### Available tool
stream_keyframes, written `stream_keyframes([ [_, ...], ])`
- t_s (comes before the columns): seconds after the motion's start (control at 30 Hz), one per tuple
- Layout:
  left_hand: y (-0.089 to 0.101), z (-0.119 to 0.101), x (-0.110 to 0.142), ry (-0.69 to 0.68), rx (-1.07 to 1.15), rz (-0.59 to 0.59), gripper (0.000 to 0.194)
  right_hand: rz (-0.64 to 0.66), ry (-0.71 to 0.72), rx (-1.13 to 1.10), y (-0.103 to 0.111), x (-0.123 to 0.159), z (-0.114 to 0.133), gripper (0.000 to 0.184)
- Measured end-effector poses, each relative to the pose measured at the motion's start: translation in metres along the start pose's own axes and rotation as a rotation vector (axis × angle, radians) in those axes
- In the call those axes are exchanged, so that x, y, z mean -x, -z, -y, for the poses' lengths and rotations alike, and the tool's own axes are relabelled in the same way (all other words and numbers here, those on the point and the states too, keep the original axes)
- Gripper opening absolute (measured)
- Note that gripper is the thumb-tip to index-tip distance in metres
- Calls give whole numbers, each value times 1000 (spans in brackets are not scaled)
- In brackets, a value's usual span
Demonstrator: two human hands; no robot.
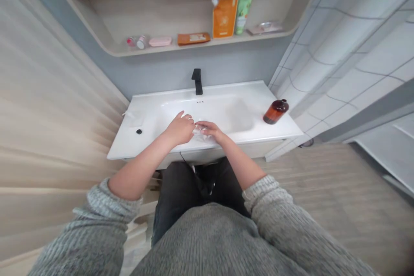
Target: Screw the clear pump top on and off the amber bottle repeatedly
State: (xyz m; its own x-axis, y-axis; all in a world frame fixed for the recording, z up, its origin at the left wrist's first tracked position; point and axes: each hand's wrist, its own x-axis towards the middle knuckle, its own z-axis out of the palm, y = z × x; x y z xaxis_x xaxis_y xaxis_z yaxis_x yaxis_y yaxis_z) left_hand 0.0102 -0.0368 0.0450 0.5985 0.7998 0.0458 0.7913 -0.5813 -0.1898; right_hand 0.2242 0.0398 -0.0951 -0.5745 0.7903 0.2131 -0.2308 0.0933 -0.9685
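Note:
Over the front rim of the white sink (223, 110), a small clear plastic item (200, 133) is between my hands; its exact kind is too blurred to make out. My right hand (211, 129) is closed around its right side. My left hand (181, 129) meets it from the left, thumb and fingers bent in at the item while other fingers are lifted and partly curled. To the right on the counter, an amber bottle (274, 113) stands with no cap or pump on its neck.
A black faucet (197, 82) rises behind the basin. On the left counter are a small black round piece (139, 131) and a whitish object (128, 115). The shelf above bears an orange pouch (224, 17), a green tube (243, 12) and a pink case (160, 42). A curtain (48, 116) hangs left.

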Motion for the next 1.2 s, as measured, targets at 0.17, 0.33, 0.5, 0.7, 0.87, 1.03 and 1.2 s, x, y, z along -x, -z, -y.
stream_keyframes([
  [0.17, -8, -3, -1, -28, 51, -53, 20, -9, -18, -45, 0, -1, -1, 56],
  [0.33, -17, -9, 12, 133, 218, -241, 47, -23, -17, -89, -2, 0, 2, 56],
  [0.5, -53, -14, 16, 565, 738, -490, 74, -157, -8, -78, -3, -2, -4, 63],
  [0.7, -92, -20, 9, 601, 1207, -330, 66, -59, 3, -62, -2, -5, -9, 65],
  [0.87, -88, -30, 12, 583, 1065, -425, 63, 34, 2, -56, -2, 1, 2, 70],
  [1.03, -90, -17, 48, 826, 1067, -655, 60, -37, -63, -68, -2, 5, 9, 62],
  [1.2, -108, 30, 148, 1142, 1033, -784, 63, -66, -115, 27, -2, 4, 6, 55],
])
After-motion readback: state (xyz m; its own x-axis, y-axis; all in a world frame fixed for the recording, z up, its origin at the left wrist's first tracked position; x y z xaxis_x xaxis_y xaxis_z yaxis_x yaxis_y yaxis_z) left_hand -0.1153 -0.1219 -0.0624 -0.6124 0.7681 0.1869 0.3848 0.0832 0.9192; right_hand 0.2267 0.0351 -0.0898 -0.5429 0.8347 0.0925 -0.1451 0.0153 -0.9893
